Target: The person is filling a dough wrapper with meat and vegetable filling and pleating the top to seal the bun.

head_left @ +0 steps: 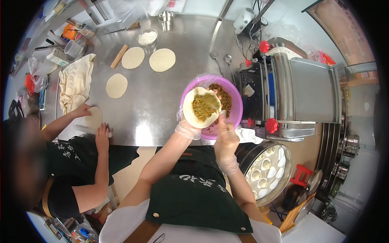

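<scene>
My left hand (189, 128), in a clear plastic glove, cups a round dough wrapper (187, 106) from below, its fingertips showing over the far right edge. A mound of brownish-green filling (204, 106) lies in the wrapper. My right hand (227, 139), also gloved, is closed like a fist at the wrapper's near right side. A small pale, shiny end shows at its top; what it belongs to I cannot make out. Directly beneath both hands stands a pink bowl (239, 101) with more filling (227, 99), partly hidden by the wrapper.
At left, a co-worker's hands (101, 133) work a dough round (94, 118) with a rolling pin (86, 130). Flat wrappers (162, 60), a dough slab (77, 83) and a flour bowl (147, 37) lie on the steel table (142, 101). A machine (312, 89) and a bun-filled steamer (288, 174) stand right.
</scene>
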Demonstrator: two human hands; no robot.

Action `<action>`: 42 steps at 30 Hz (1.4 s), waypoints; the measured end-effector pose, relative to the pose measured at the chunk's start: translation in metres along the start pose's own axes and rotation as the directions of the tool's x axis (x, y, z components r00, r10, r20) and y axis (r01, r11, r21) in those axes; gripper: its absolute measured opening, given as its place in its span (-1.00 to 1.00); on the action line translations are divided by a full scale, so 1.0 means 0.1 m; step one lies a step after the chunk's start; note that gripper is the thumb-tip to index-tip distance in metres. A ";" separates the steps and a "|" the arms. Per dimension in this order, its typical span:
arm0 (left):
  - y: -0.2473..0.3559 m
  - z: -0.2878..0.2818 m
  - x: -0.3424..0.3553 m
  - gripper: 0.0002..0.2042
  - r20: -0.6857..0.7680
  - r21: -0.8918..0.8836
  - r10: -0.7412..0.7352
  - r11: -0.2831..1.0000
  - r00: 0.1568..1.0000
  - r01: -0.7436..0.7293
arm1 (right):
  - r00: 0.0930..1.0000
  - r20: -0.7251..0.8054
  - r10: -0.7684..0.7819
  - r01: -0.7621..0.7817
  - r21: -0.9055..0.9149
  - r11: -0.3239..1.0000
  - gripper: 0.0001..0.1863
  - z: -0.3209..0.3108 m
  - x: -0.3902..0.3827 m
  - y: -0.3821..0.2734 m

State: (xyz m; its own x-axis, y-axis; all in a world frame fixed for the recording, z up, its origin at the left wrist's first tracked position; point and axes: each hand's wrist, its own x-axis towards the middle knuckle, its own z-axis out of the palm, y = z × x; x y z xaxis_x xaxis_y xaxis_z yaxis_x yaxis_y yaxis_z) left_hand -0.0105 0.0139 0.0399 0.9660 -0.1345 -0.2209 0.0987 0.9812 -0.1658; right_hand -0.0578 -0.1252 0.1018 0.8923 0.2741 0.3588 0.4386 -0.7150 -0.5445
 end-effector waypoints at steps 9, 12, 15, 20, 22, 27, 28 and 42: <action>-0.02 -0.05 0.04 -0.65 0.033 0.025 0.028 0.999 0.999 -0.029 | 0.999 -0.032 0.014 -0.001 0.390 0.921 -0.38 0.15 0.04 0.17; -0.01 -0.06 0.05 -0.63 0.009 0.092 0.070 0.993 0.997 -0.071 | 0.997 -0.064 0.029 0.000 0.410 0.912 -0.37 0.04 0.11 0.14; -0.03 0.02 0.06 -0.62 0.038 0.051 0.022 0.998 0.999 -0.024 | 0.993 -0.021 -0.120 0.118 -0.084 0.989 -0.37 0.01 0.04 0.08; -0.05 0.00 0.07 -0.59 0.182 -0.040 -0.022 0.999 0.983 0.030 | 0.999 -0.026 -0.033 0.038 0.242 0.970 -0.45 0.14 -0.04 0.03; -0.03 -0.04 0.06 -0.60 0.122 0.007 -0.034 0.999 0.992 0.034 | 0.996 0.029 0.085 -0.089 0.472 0.877 -0.49 0.17 -0.08 0.16; 0.03 -0.18 0.11 -0.62 0.071 0.069 0.053 0.996 0.996 -0.058 | 0.953 0.190 0.238 -0.304 0.649 0.698 -0.55 -0.07 0.08 0.05; 0.04 -0.19 0.09 -0.62 0.111 0.104 0.082 0.990 0.990 -0.094 | 0.972 0.130 0.197 -0.234 0.617 0.752 -0.54 -0.11 0.11 0.03; 0.27 0.12 -0.24 -0.65 0.098 0.042 0.089 0.995 0.991 -0.094 | 0.931 0.347 -0.110 0.257 -0.414 0.873 -0.52 0.25 0.19 0.74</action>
State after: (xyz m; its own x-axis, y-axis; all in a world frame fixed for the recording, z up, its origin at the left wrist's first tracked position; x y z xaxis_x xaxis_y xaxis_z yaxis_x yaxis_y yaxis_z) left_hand -0.0281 0.0455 0.0521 0.9897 -0.0320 -0.1398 0.0176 0.9945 -0.1034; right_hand -0.0058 -0.1570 0.0488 0.8203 0.5568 0.1308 0.5679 -0.8202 -0.0697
